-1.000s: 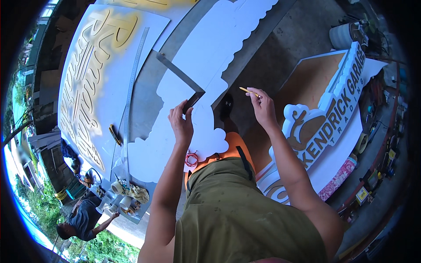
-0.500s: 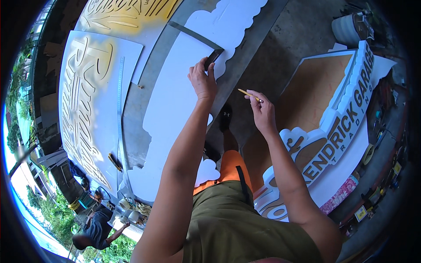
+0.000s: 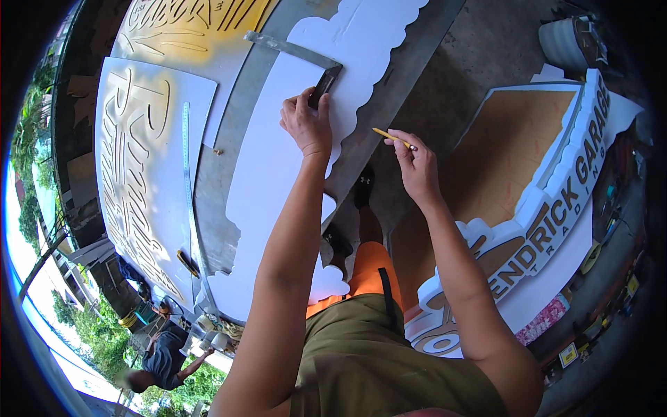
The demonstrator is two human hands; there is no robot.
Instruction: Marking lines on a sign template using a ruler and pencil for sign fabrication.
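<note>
My left hand [image 3: 306, 126] grips the dark stock of a try square [image 3: 295, 50] over a white foam board [image 3: 278, 149] with a scalloped edge. The square's long metal blade runs off toward the upper left, across the board's far part. In my right hand [image 3: 417, 165] is a yellow pencil [image 3: 393, 138], pinched between thumb and fingers, its tip toward the board's edge but apart from it. The board lies on a grey table [image 3: 389, 76].
Stencil sheets with cut-out lettering [image 3: 142, 167] and yellow spray lie at left, beside a long ruler [image 3: 187, 167] and a utility knife [image 3: 186, 263]. A large lettered sign [image 3: 511, 257] stands at right near a bucket [image 3: 563, 45]. Another person [image 3: 163, 354] works at lower left.
My left hand and the square have shifted slightly left and nearer along the board. My right hand, with the pencil, has moved a little toward the board.
</note>
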